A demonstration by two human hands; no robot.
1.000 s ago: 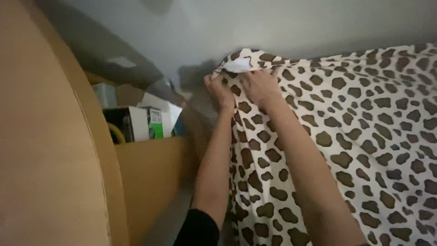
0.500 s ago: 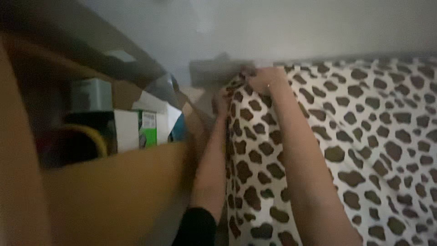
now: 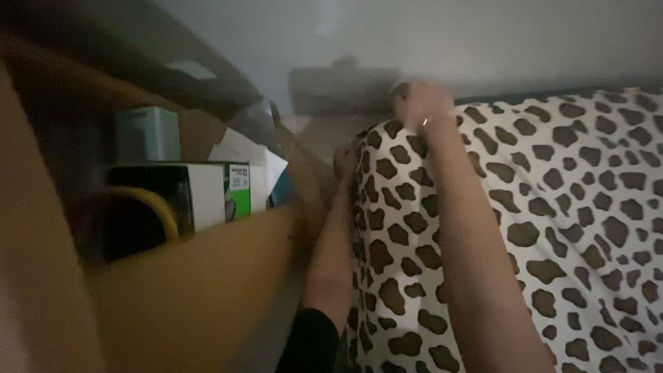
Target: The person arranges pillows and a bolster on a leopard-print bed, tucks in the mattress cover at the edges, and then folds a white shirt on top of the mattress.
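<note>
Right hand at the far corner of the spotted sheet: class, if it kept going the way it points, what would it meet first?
The right hand points away over the corner of the spotted sheet. First in line looks to be the blurred dark shape against the wall, though depth is unclear.

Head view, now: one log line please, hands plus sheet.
right hand: on far corner of spotted sheet | left hand: at sheet's side edge, mostly hidden | grip: unclear, blurred | cardboard box: left
</note>
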